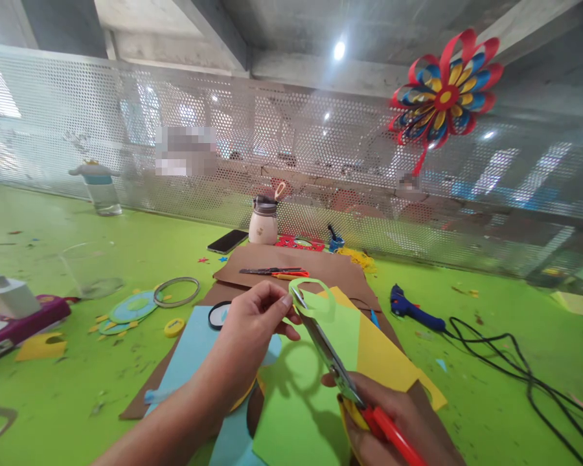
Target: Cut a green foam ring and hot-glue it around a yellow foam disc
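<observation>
My left hand (262, 310) pinches the edge of a light green paper ring (326, 289) in front of me. In my right hand (393, 414) is a pair of scissors (323, 343) with red and yellow handles, its blades pointing up and away from me. The blade tips meet the ring right beside my left fingertips. Under both hands lies a green paper sheet (291, 414), which catches their shadow. Blue paper (187, 353) and yellow paper (383, 356) stick out from beneath it on brown cardboard (291, 255).
A second pair of scissors (276, 272) lies on the cardboard. To the right are a blue glue gun (415, 309) and its black cable (519, 362). At left stand a clear cup (90, 272) and a purple power strip (24, 327). Behind are a phone (228, 241) and a bottle (263, 223).
</observation>
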Available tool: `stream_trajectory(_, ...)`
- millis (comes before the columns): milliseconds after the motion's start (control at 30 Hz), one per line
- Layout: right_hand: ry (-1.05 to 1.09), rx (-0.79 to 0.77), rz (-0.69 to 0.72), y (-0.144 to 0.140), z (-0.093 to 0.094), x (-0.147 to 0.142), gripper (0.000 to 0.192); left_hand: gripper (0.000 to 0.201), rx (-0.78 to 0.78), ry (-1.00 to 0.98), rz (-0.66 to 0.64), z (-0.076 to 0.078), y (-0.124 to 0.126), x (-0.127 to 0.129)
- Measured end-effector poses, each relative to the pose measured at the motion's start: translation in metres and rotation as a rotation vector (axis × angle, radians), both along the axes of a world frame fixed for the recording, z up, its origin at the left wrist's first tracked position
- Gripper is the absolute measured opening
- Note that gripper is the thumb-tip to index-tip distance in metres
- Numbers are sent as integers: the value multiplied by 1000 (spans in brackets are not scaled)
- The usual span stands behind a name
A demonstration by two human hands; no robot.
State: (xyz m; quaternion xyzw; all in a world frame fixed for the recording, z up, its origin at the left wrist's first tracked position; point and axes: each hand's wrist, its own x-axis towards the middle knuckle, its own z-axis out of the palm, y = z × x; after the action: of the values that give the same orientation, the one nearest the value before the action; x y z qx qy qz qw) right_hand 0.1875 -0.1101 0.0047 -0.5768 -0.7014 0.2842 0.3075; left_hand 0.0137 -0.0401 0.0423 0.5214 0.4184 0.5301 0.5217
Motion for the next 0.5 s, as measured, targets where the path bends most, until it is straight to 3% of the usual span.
stream_trajectory(167, -6, 11, -52, 1, 1, -1, 34, 17, -16, -20, -5, 0, 1, -1)
stream_trajectory(333, 58, -6, 30, 1, 0, 1, 33, 16, -21, -16, -4, 0, 2, 0)
stream_trajectory(500, 77, -21, 13, 3, -8, 3, 29, 16, -25, -23, 15, -1, 0, 1)
